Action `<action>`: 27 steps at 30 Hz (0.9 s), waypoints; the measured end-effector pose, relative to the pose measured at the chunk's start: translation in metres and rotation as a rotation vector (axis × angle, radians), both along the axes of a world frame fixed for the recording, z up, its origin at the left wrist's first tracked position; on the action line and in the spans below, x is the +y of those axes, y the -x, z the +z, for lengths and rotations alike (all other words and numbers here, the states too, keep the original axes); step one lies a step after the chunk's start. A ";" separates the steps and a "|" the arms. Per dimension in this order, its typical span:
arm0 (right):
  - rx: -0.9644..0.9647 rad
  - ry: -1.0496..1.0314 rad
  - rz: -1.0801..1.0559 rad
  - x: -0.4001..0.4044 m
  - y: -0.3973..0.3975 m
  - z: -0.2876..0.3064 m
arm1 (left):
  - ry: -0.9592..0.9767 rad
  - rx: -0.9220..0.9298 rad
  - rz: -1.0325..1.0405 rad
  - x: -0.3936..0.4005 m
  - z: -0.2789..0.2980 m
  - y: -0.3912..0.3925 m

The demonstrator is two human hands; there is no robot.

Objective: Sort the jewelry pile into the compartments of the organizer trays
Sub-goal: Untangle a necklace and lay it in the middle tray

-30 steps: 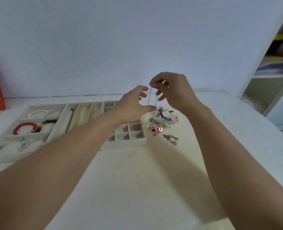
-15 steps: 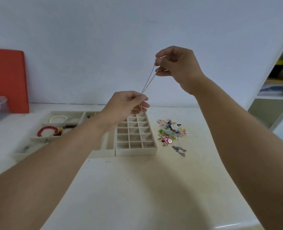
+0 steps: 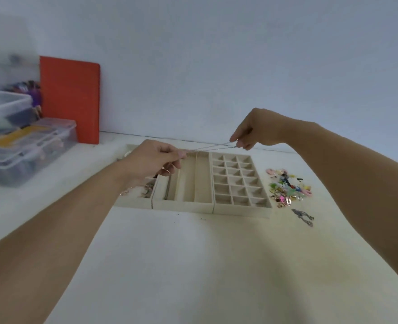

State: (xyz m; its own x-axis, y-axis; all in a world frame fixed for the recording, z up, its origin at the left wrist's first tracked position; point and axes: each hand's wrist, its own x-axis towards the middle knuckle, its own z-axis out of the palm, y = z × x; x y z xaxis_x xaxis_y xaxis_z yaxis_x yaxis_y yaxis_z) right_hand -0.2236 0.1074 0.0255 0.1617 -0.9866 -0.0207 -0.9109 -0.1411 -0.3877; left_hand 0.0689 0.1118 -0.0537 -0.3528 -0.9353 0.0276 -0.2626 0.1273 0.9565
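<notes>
White table (image 3: 193,265), pale wall (image 3: 216,54), orange board (image 3: 70,99)

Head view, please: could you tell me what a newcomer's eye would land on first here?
A thin silver chain stretched between the left hand and the right hand, above the beige organizer trays. Next, the colourful jewelry pile right of the trays, and the red board against the wall.

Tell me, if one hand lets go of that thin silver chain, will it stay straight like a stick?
Probably not. The chain looks very thin and is straight only because the left hand and right hand pinch its ends and pull it taut. It would likely flop down and dangle. It also seems light, and so fine that it could tangle easily.
</notes>
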 end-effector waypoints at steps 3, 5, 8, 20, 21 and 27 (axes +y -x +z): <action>0.065 -0.011 0.002 -0.012 -0.009 -0.011 | -0.003 -0.009 0.025 -0.004 -0.003 -0.013; 0.085 -0.002 0.006 -0.020 -0.014 -0.017 | -0.004 -0.022 0.049 -0.008 -0.007 -0.022; 0.042 0.011 -0.004 -0.030 -0.016 -0.019 | 0.009 -0.071 0.068 -0.011 -0.011 -0.029; 0.203 0.074 -0.028 -0.063 -0.023 -0.007 | 0.143 -0.392 0.144 -0.011 -0.010 -0.016; 0.234 0.102 -0.026 -0.067 -0.026 -0.006 | 0.157 -0.435 0.127 -0.009 -0.010 -0.010; 0.264 0.190 0.024 -0.088 -0.052 -0.012 | 0.224 -0.807 -0.041 0.013 -0.008 0.027</action>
State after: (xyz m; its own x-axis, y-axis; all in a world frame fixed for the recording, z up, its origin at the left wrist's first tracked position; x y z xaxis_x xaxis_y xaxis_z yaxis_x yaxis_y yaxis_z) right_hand -0.1717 0.0193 0.0131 0.1981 -0.9729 0.1196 -0.9721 -0.2106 -0.1029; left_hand 0.0419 0.1249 -0.0612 -0.3777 -0.9237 -0.0642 -0.8465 0.3163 0.4282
